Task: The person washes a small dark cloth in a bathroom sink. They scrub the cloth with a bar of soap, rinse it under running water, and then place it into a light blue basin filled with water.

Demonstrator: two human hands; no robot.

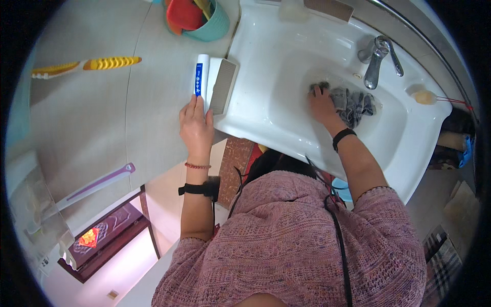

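Note:
My left hand (196, 124) lies palm down on the pale counter, its fingertips touching the lower end of a white and blue tube (199, 75). Beside the tube is a white open-fronted box (221, 87) at the basin's edge. In the white washbasin (291, 80), my right hand (323, 103) reaches down with its fingers on a dark, wet bit of cloth. Grey checked cloth (351, 105) lies bunched against that hand, in shallow water. A chrome faucet (374, 69) stands above the cloth. Whether the right fingers grip the cloth cannot be told.
A teal basket (215, 25) with a red item stands at the counter's back. A yellow toothbrush (111, 63) and a purple-handled brush (103, 182) are mounted or lie at the left. Soap on a red cord (424, 97) rests at the basin's right rim.

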